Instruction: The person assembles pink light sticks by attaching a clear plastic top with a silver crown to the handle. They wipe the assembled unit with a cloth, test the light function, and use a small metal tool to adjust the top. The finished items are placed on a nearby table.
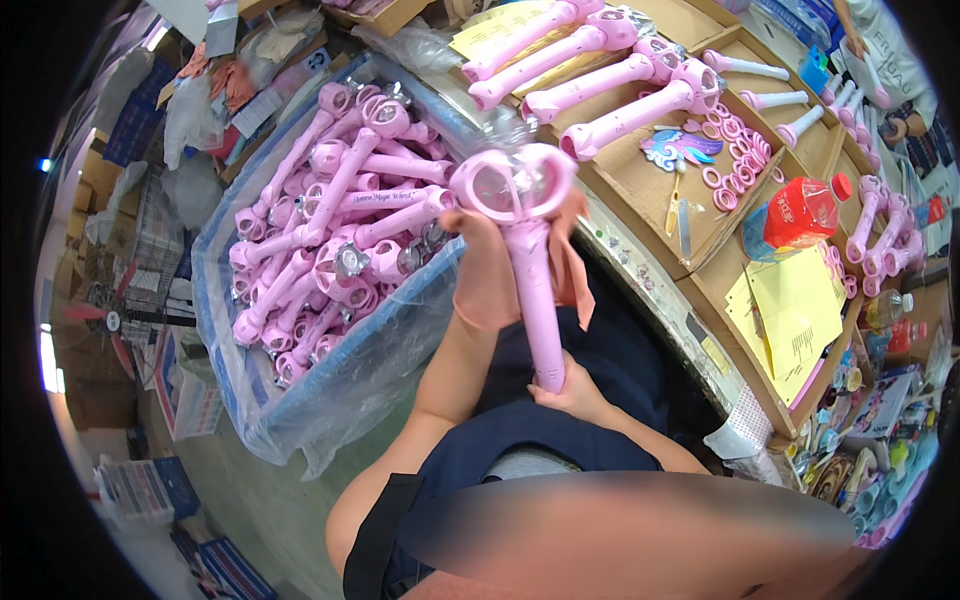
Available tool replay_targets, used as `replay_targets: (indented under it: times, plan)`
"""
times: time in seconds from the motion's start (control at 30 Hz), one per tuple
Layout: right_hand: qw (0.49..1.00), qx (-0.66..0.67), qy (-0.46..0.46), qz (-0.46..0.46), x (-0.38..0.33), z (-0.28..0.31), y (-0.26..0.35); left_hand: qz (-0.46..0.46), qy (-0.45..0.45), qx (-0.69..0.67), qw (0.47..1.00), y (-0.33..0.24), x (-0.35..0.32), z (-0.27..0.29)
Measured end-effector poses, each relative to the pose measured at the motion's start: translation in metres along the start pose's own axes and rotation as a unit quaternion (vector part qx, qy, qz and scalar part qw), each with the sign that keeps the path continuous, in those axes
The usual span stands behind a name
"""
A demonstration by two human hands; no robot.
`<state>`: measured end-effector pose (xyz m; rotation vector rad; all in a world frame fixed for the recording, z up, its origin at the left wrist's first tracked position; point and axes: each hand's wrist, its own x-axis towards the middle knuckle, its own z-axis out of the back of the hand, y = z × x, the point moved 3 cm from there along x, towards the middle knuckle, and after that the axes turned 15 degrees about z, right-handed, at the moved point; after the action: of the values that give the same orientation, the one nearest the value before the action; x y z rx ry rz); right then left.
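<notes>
A pink toy wand (533,285) stands upright in front of me, its round open head with clear plastic inside pointing away. My right hand (575,390) is wrapped round the lower end of its handle. A salmon-coloured cloth (485,275) hangs on both sides of the wand just below the head. My left hand (478,318) reaches up into this cloth and holds it against the wand; its fingers are hidden. To the left, a blue crate (262,410) lined with clear plastic is heaped with similar pink wands (340,230).
Several pink wands (640,105) lie on a cardboard tray at right, near pink rings (740,160), a winged ornament (680,148) and a small blade tool (684,228). A red-labelled bottle (795,215) and yellow paper (800,310) are farther right. Another person (890,60) works at top right.
</notes>
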<state>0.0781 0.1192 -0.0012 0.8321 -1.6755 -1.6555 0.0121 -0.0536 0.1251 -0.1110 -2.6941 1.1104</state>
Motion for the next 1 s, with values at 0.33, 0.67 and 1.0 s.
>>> replay_targets:
  times: [0.33, 0.67, 1.0]
  plan:
    - [0.996, -0.087, -0.029, 0.018, 0.006, 0.005, 0.011, 0.001, -0.357, 0.436, 0.826, 0.008, -0.027, -0.007]
    - [0.998, -0.056, -0.006, 0.030, 0.003, 0.004, -0.001, -0.026, -0.252, 0.373, 0.892, 0.019, -0.029, 0.003]
    - [0.960, -0.217, 0.156, 0.081, 0.009, 0.025, 0.040, -0.035, -0.254, 0.048, 0.966, -0.023, -0.012, -0.017]
